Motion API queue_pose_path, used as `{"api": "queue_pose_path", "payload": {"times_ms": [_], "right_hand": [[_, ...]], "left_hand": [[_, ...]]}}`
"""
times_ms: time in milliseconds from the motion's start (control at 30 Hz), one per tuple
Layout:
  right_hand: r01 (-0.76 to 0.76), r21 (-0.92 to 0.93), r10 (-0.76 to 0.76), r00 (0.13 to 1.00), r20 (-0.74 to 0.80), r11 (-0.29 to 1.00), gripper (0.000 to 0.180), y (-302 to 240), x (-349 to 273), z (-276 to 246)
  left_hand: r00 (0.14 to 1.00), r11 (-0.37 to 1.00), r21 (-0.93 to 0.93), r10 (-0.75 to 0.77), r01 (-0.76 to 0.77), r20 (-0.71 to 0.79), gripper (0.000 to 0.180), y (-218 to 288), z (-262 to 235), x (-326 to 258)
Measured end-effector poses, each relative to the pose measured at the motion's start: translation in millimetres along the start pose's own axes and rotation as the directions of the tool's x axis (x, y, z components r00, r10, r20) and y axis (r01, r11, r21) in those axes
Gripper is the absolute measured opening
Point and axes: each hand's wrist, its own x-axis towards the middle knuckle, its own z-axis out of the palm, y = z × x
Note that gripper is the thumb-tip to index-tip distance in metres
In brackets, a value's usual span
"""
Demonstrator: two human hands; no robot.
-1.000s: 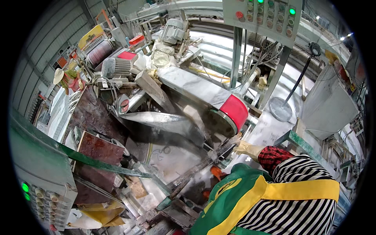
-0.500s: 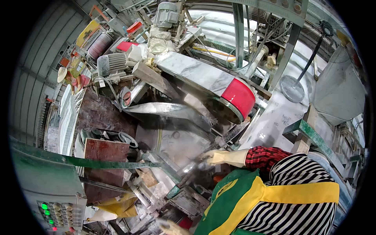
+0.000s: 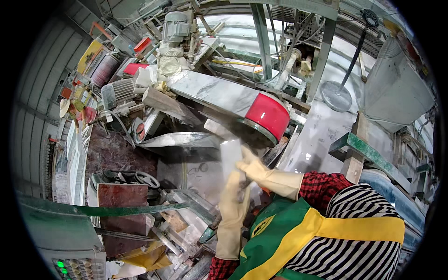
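A pale, rectangular slab [image 3: 230, 155] stands tilted nearly upright in front of the belt machine, blurred a little by motion. My left hand [image 3: 233, 189], in a long cream rubber glove, reaches up from below and grips the slab's lower end. From the right, my right hand [image 3: 254, 169], gloved the same way, closes on the slab's right edge; its fingertips are partly hidden. Just behind the slab is the machine's red rounded end [image 3: 267, 116], with a grey marbled cover [image 3: 212, 91] running back to the left. Another pale block [image 3: 218, 129] lies under this cover.
At lower left stands a green control cabinet [image 3: 60, 228] with lit buttons, and a green bar [image 3: 135, 209] juts from it. A handwheel [image 3: 147, 180] sits beside a reddish-brown board [image 3: 122, 205]. A pedestal fan's base [image 3: 336, 95] stands at right. Another person [image 3: 79, 109] is far left.
My left hand has risen from the lower edge to the slab, which now shows between my hands. My right hand has moved slightly up. The whole view has shifted a little.
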Motion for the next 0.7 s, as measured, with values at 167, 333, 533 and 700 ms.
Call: {"api": "queue_pose_path", "payload": {"times_ms": [167, 333, 533, 700], "right_hand": [[0.103, -0.294, -0.231, 0.866, -0.443, 0.95, 0.071, -4.9, 77.4, -78.1], [-0.163, -0.436, -0.215, 0.687, -0.694, 0.885, 0.075, 1.6, 139.6, -129.7], [-0.012, -0.456, -0.298, 0.742, -0.601, 0.89, 0.069, 35.0, 178.5, -174.4], [-0.107, -0.513, -0.281, 0.733, -0.619, 0.852, 0.062, 13.2, 168.5, -144.2]], "left_hand": [[0.987, 0.98, 0.12, 0.152, -0.158, 0.057, 0.046, -38.9, -3.7, -24.6], [0.956, 0.949, 0.17, -0.236, 0.266, -0.175, 0.041, -98.0, -57.2, -102.7], [0.538, 0.633, -0.283, -0.768, 0.721, -0.348, 0.042, -132.2, -125.6, -220.1], [0.392, 0.56, -0.231, -0.766, 0.796, -0.509, 0.035, -100.4, -141.7, -290.2]]}}
